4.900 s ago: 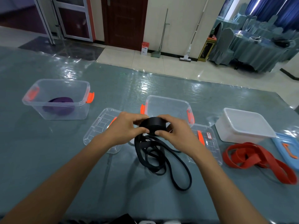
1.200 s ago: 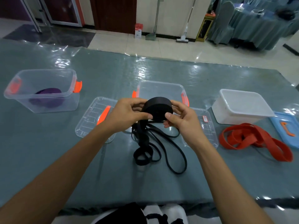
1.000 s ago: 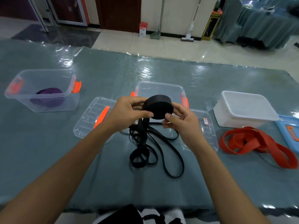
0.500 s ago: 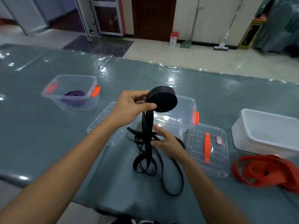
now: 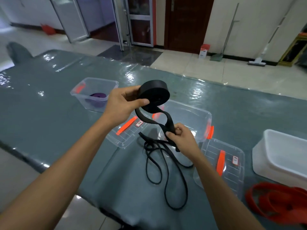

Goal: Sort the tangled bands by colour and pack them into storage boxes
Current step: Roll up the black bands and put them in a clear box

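My left hand [image 5: 123, 103] holds a rolled-up coil of black band [image 5: 154, 96] in the air above the table. From the coil a loose black tail runs down to my right hand [image 5: 180, 138], which pinches it. More thin black bands [image 5: 166, 173] lie tangled on the table below. An empty clear box [image 5: 191, 117] with orange latches stands just behind my hands. A second clear box [image 5: 83, 95] at the left holds a purple band [image 5: 98, 95]. Red bands [image 5: 279, 201] lie piled at the right.
Two clear lids with orange handles lie flat, one lid [image 5: 126, 133] under my left wrist and another lid [image 5: 222, 165] to the right. A white box [image 5: 274, 163] stands at the right edge. The grey table [image 5: 41, 113] ends near me at the lower left.
My left hand has lifted the black coil higher. My right hand left the coil, dropped lower and took hold of the loose tail. The view has swung to the left.
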